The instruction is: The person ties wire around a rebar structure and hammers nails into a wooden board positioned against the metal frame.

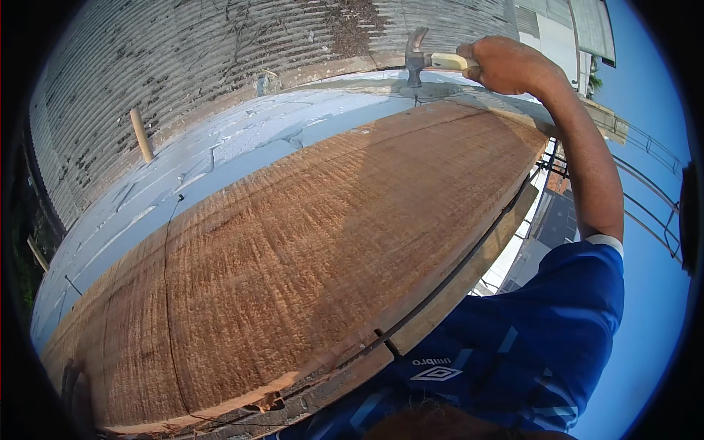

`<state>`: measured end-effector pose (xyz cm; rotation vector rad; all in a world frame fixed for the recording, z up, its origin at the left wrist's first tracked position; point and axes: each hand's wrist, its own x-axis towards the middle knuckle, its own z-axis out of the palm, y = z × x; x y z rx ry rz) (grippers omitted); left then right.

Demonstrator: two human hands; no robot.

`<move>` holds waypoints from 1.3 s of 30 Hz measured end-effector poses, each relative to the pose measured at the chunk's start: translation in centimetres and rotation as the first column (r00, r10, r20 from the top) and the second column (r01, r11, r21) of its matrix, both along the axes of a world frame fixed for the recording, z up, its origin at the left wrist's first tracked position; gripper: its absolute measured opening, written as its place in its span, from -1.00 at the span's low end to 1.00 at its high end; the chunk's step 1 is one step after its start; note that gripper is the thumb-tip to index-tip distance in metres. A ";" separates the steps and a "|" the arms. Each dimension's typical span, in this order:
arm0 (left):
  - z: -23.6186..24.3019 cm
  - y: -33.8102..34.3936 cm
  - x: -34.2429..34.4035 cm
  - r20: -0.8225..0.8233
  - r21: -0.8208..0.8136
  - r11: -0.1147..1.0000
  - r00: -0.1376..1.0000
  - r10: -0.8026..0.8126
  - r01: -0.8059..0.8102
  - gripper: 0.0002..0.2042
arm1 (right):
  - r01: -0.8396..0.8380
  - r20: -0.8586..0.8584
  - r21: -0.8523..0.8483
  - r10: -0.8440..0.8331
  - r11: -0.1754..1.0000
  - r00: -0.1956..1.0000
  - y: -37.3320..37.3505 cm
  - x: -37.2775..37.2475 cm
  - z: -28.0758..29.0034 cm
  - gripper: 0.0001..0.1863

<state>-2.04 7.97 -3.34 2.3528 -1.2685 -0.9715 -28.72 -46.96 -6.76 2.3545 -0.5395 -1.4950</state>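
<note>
My right hand (511, 66) is closed round the pale handle of a claw hammer (416, 60), at the far right end of a wide wooden board (293, 249). The hammer's metal head hangs just above a small nail (416, 97) by the board's far edge. At the board's near left end, a dark shape that looks like my left hand (75, 389) lies in shadow, against the wood; its fingers are too dim to make out. A thin dark wire (170, 312) crosses the board from another nail (180, 197) at its far edge.
Beyond the board runs a pale blue block wall top (213, 161), cracked in places. A corrugated roof (183, 66) with dry debris lies behind it, near an upright wooden peg (141, 136). A timber beam (440, 308) runs along the near side, and metal railings (649, 191) stand at right.
</note>
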 end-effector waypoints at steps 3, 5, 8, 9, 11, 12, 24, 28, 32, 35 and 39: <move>0.0 0.2 0.2 0.001 0.001 1.000 1.000 0.011 -0.011 -0.79 | 0.013 0.012 -0.046 -0.012 0.999 1.000 0.1 -0.2 0.0 -0.63; 0.1 0.3 0.3 0.001 0.007 1.000 1.000 0.018 -0.018 -0.78 | 0.041 0.214 -0.070 -0.025 0.997 0.977 -0.1 -0.2 0.1 -0.65; 0.3 0.4 0.5 0.001 0.014 1.000 1.000 0.025 -0.025 -0.77 | 0.048 0.164 -0.037 -0.042 0.998 0.986 -0.3 -0.3 0.3 -0.65; 0.3 0.5 0.5 0.005 0.013 1.000 1.000 0.025 -0.025 -0.76 | 0.057 0.000 0.090 -0.057 0.994 0.998 -0.3 -0.4 0.3 -0.65; 0.4 0.5 0.5 0.010 0.009 1.000 1.000 0.026 -0.026 -0.75 | 0.040 -0.001 0.017 -0.040 0.999 0.999 -0.4 -0.5 0.3 -0.65; 0.4 0.6 0.6 0.007 0.010 1.000 1.000 0.028 -0.028 -0.75 | 0.031 0.029 0.042 -0.033 0.999 0.999 -0.5 -0.5 0.2 -0.65; 0.2 0.4 0.0 0.000 0.026 0.999 0.999 0.040 -0.040 -0.69 | 0.055 0.281 -0.058 -0.037 0.997 0.959 -0.8 -1.5 0.0 -0.67; 0.1 0.3 0.0 0.007 0.021 0.999 0.999 0.038 -0.038 -0.67 | -0.004 0.024 -0.010 0.004 1.000 1.000 -0.4 -1.3 0.4 -0.61; 0.1 0.3 -0.1 0.000 0.031 0.999 0.999 0.041 -0.041 -0.65 | 0.032 0.167 -0.035 -0.026 0.999 0.986 0.3 -0.9 0.5 -0.68; 0.1 0.3 -0.1 0.003 0.036 0.999 0.999 0.041 -0.041 -0.63 | -0.022 -0.015 0.033 0.022 0.999 1.000 0.9 -0.7 0.5 -0.63; 0.1 0.3 -0.2 0.008 0.028 0.999 0.999 0.041 -0.041 -0.61 | -0.035 -0.041 0.026 0.036 0.999 0.999 0.9 -0.2 0.5 -0.64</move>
